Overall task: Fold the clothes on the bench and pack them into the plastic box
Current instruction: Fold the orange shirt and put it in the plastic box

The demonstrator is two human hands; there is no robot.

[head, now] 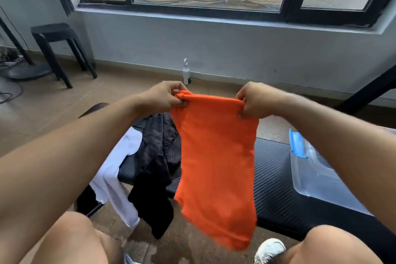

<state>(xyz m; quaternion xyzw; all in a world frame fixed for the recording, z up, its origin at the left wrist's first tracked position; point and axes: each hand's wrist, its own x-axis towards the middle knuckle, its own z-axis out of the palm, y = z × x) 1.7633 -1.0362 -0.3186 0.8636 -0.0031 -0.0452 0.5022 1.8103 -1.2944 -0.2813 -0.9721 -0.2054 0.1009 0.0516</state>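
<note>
An orange garment [216, 167] hangs in the air in front of me, above the black bench [276, 178]. My left hand [167, 96] pinches its top left corner and my right hand [252, 100] grips its top right corner. Its lower end hangs down past the bench's near edge. A black mesh garment [156, 161] and a white garment [115, 173] lie on the bench to the left and hang over its near edge. The clear plastic box [317, 176] with a blue latch stands on the bench at the right, partly hidden by my right forearm.
A black stool [57, 45] stands at the far left by the wall, with a round stand base and cables beside it. A white pump bottle [186, 72] stands on the floor under the window. A dark slanted bar [372, 90] crosses at the right. My knees and a white shoe [270, 249] are below.
</note>
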